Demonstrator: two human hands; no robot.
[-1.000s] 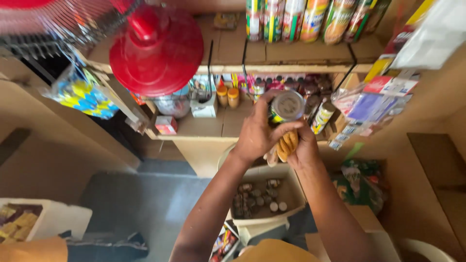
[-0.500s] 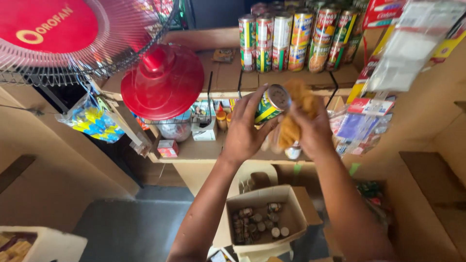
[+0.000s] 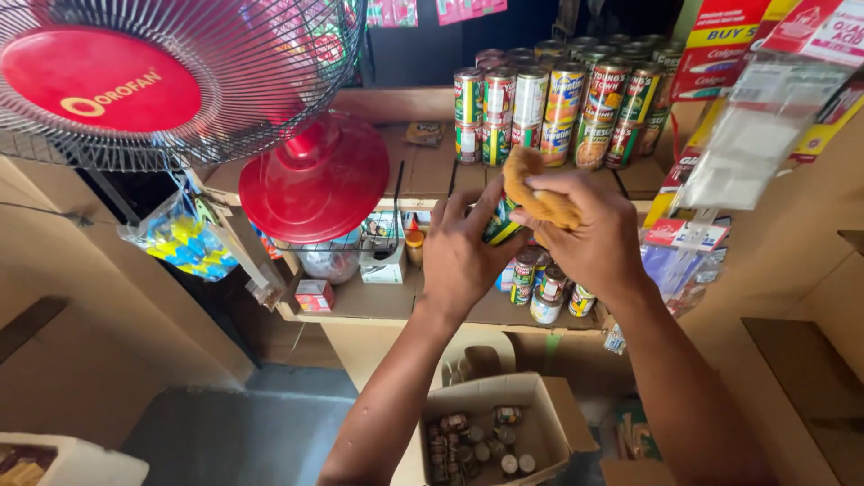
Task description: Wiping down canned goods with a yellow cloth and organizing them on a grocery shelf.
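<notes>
My left hand grips a small tin can with a green and yellow label, held up in front of the shelves. My right hand presses an orange-brown cloth against the top and side of that can. Most of the can is hidden by the two hands. Behind them, stacked tin cans stand in rows on the upper wooden shelf. More small cans sit on the lower shelf just under my hands.
A red fan with a wire cage and round red base fills the upper left. An open cardboard box holding several cans stands on the floor below. Hanging packets line the right side. A bag of sachets hangs at left.
The view has tilted upward, showing the fan and upper shelf. Both hands rose with the can; the cloth shifted from beside the can onto its top.
</notes>
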